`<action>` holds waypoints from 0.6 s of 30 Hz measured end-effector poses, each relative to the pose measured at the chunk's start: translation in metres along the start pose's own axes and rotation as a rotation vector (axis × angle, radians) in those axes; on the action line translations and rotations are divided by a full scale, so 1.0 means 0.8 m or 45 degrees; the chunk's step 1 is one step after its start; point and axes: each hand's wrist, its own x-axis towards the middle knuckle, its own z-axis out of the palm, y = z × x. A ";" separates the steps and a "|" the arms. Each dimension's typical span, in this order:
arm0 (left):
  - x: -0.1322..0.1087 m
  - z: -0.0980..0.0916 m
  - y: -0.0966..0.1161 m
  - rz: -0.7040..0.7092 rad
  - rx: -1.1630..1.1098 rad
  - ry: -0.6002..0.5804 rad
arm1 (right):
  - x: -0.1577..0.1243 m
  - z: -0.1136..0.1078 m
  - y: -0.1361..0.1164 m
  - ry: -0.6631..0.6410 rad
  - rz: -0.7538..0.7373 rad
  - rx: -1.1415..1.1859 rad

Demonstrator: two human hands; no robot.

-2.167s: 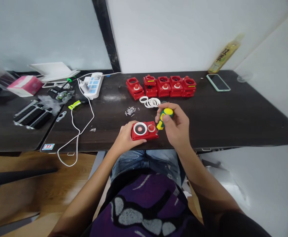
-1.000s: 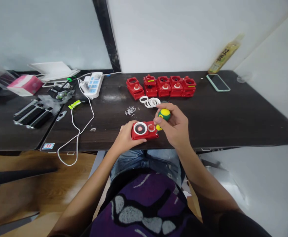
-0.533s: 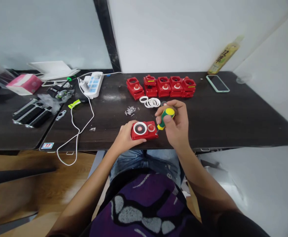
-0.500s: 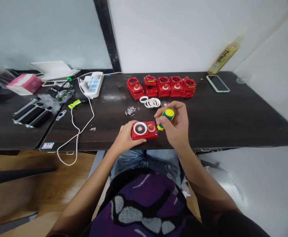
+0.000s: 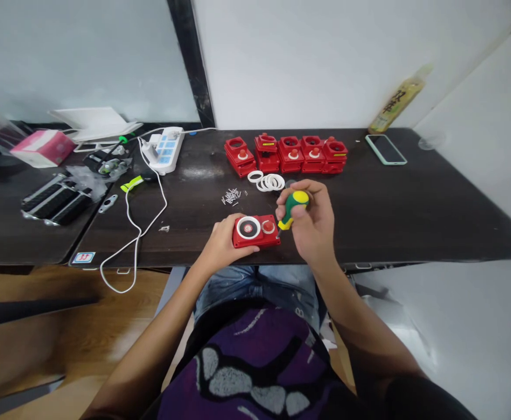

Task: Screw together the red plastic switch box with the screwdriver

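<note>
My left hand (image 5: 224,242) grips the left end of a red box (image 5: 259,238) at the table's front edge. A white ring around a dark disc and a red knob sit on its top. In my right hand (image 5: 314,224) is a green and yellow screwdriver (image 5: 293,207), its tip at the box's right corner near a small screw. Behind the box lie a pile of small screws (image 5: 231,196) and several white rings (image 5: 270,182). A dark disc is partly hidden behind my right hand.
Several red housings (image 5: 290,154) line the back of the table (image 5: 395,216). A phone (image 5: 385,149) and a yellow bottle (image 5: 398,105) are at the back right. On the left are a power strip (image 5: 168,150), a looped white cable (image 5: 136,256), black-and-silver parts (image 5: 56,199) and a pink box (image 5: 44,148).
My right fingers have shifted around the screwdriver, and its handle has tilted more upright and slightly left. The red box and my left hand stay in place.
</note>
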 end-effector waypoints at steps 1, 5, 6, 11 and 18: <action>0.000 0.000 0.000 -0.002 -0.001 -0.002 | 0.000 0.000 0.001 -0.002 -0.018 -0.033; 0.000 -0.001 0.000 0.002 -0.029 -0.011 | -0.003 0.002 -0.001 -0.011 -0.087 -0.065; 0.000 -0.001 0.000 0.003 -0.024 -0.010 | -0.004 0.003 -0.003 -0.001 -0.111 -0.064; -0.001 0.000 -0.001 0.000 0.015 0.003 | -0.006 0.004 -0.017 0.060 -0.179 -0.085; 0.000 0.000 -0.002 0.013 0.016 -0.002 | -0.003 0.000 -0.019 0.028 -0.115 -0.078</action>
